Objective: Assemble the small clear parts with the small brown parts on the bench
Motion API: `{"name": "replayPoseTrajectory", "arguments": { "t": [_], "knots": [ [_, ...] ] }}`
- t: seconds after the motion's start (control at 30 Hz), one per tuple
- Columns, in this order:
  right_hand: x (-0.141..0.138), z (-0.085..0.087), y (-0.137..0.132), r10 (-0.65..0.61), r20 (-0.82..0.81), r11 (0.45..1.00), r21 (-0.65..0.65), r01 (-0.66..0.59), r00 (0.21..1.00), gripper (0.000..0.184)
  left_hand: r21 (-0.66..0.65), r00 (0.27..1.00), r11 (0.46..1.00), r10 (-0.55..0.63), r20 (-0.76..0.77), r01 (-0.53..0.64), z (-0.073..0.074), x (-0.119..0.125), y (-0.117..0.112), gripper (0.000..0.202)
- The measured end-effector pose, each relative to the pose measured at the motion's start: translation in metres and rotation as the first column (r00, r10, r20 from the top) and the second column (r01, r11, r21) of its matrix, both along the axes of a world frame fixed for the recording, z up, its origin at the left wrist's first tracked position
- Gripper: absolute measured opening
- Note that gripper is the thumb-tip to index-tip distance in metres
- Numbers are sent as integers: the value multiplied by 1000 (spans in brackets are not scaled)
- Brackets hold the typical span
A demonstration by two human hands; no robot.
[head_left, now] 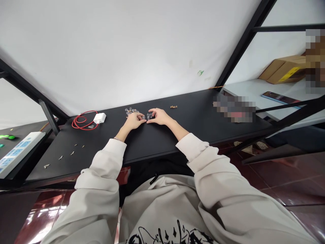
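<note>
Head camera looks down at the left hand [134, 121] and right hand [158, 117], curled inward on a black tabletop [106, 152], fingertips nearly meeting around small clear pieces [149, 116]. A heap of clear pieces [131, 110] lies just beyond the left hand. Any pinch is too small to tell.

Main heap: small clear parts [131, 110], loosely piled on the black tabletop [162, 144], just far of my left hand [133, 121].
Second cluster: a few similar clear parts [149, 116], lying between my hands, beside my right hand [158, 117].
Contact: my fingertips close in around the second cluster; whether I hold any part cannot be told.
</note>
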State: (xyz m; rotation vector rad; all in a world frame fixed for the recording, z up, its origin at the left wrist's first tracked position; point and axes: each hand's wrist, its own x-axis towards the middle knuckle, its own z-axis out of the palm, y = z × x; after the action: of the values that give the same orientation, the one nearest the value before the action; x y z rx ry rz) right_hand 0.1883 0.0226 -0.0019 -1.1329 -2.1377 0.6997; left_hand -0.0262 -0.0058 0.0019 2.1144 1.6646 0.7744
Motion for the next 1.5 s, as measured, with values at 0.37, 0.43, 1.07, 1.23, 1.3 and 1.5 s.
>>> {"name": "replayPoseTrajectory", "arguments": {
  "t": [0.37,0.43,1.07,1.23,1.3,1.5],
  "knots": [
    [-13,-2,9,64,-27,996,-65,-66,998,36,-55,999,998,12,42,-10,8,8,-2,25],
    [-13,-1,9,65,-29,995,-72,-67,997,36,-54,998,999,11,59,-8,8,7,-2,24],
    [-35,14,-14,-184,-629,725,-606,-328,755,28,60,988,996,51,145,-61,10,13,-6,20],
    [-41,20,-17,-268,-716,597,-649,-472,645,22,185,995,983,4,102,-22,11,9,-5,29],
    [-43,21,-18,-278,-747,571,-634,-521,604,20,227,997,974,-38,66,22,12,6,-4,34],
    [-52,23,-18,-384,-767,492,-641,-590,513,19,248,998,968,-34,43,23,11,1,-2,39]
  ]
}}
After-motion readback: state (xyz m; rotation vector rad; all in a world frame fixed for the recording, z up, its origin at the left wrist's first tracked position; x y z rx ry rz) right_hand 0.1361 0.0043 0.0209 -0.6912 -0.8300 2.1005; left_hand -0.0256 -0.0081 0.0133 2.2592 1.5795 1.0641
